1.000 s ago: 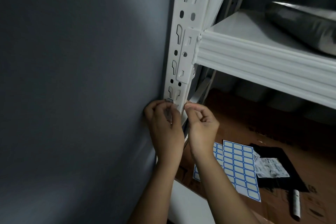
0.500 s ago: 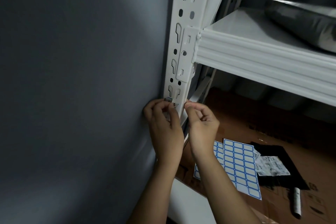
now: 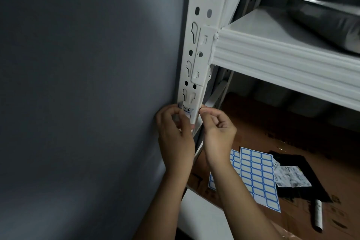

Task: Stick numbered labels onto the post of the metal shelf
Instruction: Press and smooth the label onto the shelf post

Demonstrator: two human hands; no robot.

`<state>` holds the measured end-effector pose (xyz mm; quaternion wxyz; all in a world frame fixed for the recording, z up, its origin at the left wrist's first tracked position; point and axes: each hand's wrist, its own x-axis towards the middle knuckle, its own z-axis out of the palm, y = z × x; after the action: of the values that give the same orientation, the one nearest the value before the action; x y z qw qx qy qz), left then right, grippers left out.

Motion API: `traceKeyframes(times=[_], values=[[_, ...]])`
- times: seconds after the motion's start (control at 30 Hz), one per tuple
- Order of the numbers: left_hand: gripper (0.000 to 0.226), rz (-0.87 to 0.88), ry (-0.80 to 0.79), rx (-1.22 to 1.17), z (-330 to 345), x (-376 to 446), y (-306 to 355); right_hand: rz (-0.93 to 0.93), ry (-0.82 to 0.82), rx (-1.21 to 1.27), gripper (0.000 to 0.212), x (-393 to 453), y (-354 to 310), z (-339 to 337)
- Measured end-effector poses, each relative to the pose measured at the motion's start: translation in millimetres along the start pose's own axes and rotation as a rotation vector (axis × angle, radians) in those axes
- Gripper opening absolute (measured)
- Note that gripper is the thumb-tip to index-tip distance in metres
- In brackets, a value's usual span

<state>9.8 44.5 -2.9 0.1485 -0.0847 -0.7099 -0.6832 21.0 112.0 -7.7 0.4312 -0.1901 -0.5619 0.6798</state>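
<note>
Right now I see my left hand and right hand raised to the white slotted post of the metal shelf, one on each side of its front face. Between them sits a small label, its long axis running across the post, level or nearly so. Handwriting on it reads something like "-2"; the start is hidden by my left fingers, which curl over the label's left end and pinch it. My right hand's fingertips are pinched together at the post's right edge, beside the label's other end; I cannot tell whether they grip it. On the cardboard-lined lower shelf, near its front left corner, lie blue-bordered blank label sheets, a printed slip with unreadable text on black packaging, and a marker.
</note>
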Motion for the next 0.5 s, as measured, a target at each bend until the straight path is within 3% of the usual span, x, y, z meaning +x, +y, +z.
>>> traceKeyframes(times=[0.5], values=[[0.007,0.018,0.009,-0.015,-6.0,-5.4,3.4,-0.005,0.000,-0.022,0.009,-1.1,2.9,-0.6]])
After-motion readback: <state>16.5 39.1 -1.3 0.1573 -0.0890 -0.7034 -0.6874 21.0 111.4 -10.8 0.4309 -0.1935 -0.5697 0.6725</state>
